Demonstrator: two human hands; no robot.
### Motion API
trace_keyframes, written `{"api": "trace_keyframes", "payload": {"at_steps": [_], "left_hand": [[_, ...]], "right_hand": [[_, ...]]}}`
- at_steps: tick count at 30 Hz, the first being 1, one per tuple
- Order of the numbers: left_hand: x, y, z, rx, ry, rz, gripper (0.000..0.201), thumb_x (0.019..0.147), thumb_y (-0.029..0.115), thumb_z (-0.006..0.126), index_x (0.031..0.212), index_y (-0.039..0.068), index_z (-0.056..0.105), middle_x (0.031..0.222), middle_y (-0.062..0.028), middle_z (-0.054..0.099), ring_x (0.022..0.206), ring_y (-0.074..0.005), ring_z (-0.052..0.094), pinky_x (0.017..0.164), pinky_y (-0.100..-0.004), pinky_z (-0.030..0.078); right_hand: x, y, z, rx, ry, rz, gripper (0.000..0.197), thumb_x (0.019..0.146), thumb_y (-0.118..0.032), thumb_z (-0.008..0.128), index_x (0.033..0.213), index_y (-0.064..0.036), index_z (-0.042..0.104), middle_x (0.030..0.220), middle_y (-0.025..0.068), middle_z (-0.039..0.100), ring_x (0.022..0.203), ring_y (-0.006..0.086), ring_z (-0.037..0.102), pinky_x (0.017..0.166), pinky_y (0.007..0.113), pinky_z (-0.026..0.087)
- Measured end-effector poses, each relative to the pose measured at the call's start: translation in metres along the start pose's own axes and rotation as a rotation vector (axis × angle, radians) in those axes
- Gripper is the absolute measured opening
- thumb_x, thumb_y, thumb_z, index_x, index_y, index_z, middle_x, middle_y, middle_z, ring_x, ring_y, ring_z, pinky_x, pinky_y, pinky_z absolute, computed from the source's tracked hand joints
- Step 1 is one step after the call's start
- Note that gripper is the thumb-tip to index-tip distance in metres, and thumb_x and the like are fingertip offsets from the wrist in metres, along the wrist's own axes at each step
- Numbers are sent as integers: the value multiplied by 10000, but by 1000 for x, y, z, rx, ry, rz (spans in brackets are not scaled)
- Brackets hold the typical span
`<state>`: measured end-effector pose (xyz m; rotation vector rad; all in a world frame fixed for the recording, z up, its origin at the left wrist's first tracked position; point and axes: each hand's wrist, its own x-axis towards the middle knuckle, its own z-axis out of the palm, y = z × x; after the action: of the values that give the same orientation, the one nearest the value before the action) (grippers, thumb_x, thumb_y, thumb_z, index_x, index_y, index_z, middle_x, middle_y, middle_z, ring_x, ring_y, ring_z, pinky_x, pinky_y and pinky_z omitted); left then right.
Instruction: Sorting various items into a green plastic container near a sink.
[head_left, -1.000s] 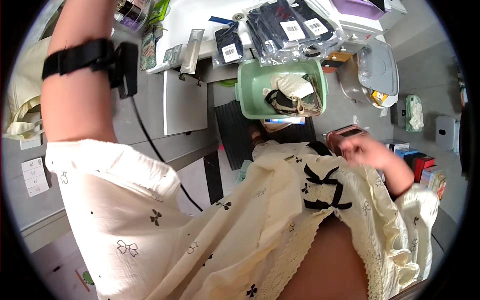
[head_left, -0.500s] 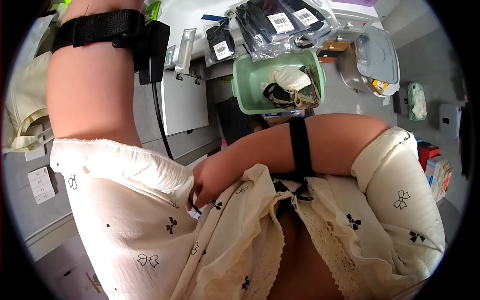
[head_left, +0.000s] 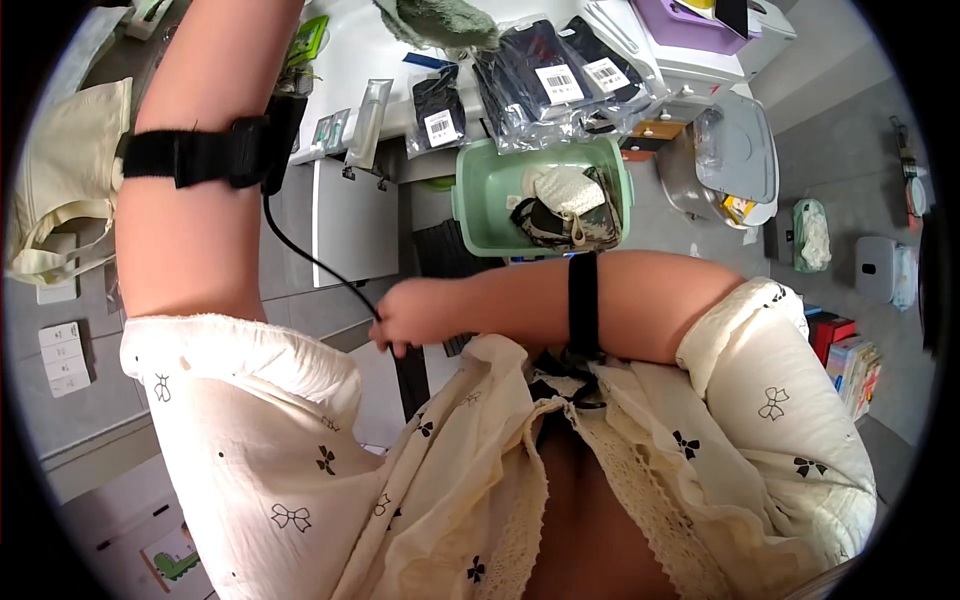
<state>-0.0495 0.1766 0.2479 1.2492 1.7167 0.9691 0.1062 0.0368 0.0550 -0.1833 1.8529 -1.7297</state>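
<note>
My right hand (head_left: 418,312) is in front of my body, its fingers closed round a thin black cable (head_left: 312,258). From that hand the cable curves up to a black device (head_left: 286,140) strapped to my left forearm by a black band (head_left: 185,158). My left arm stretches up past the top edge, so my left hand is out of sight. Another black strap (head_left: 583,303) circles my right forearm. A fuzzy green cloth (head_left: 438,22) shows at the top, above the desk.
On the white desk (head_left: 365,50) lie bagged black items (head_left: 530,70) and a clear tube packet (head_left: 370,120). Below is a green basin (head_left: 465,205) holding a white cloth and a camouflage item. A grey-lidded bin (head_left: 735,150) stands right; a beige bag (head_left: 75,170) hangs left.
My right hand has come up and away from my clothing, and more of the cable shows. My left arm has shifted, and the green cloth has come into view at the top.
</note>
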Motion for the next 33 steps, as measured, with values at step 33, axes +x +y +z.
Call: {"api": "trace_keyframes", "payload": {"at_steps": [33], "left_hand": [[-100, -37, -21, -316, 470, 461, 148, 827, 193, 549, 851, 49, 572, 597, 23, 518, 446, -53, 424, 420, -205, 373]], "right_hand": [[-18, 95, -63, 219, 362, 56, 475, 748, -123, 617, 1177, -29, 433, 888, 61, 547, 797, 128, 523, 703, 247, 427]]}}
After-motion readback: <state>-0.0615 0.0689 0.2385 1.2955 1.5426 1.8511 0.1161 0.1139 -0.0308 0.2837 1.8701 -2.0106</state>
